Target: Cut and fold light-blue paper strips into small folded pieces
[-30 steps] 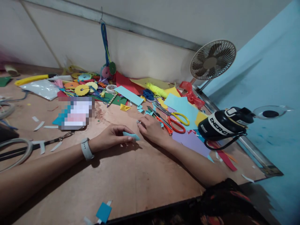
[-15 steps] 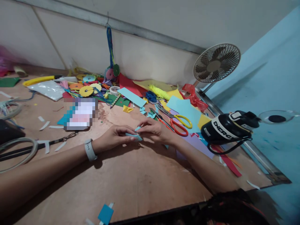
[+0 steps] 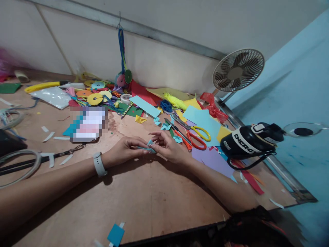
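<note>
A small folded piece of light blue paper (image 3: pixel 150 145) is pinched between both hands above the middle of the table. My left hand (image 3: pixel 128 146), with a pale watch on the wrist, grips it from the left between thumb and fingers. From the other side my right hand (image 3: pixel 168 146) holds its raised corner, thumb against the paper, the other fingers partly spread. Beyond the hands sits a small folded yellow paper piece (image 3: pixel 140 119). Close to my right hand are a cutter knife (image 3: pixel 181 134), scissors (image 3: pixel 197 140) and light blue scraps (image 3: pixel 166 126).
Coloured paper sheets (image 3: pixel 200 116), yarn (image 3: pixel 174 101) and round paper discs (image 3: pixel 95 99) crowd the back. A phone (image 3: pixel 89 125) lies to the left. A black bottle (image 3: pixel 248 144) and a fan (image 3: pixel 238 70) stand at right. A blue paper piece (image 3: pixel 115 235) is near the front edge.
My right hand has shifted and its fingers have lifted and spread, with the thumb now against the paper's corner. The left hand stays nearly still. More light blue scraps show beside the cutter knife.
</note>
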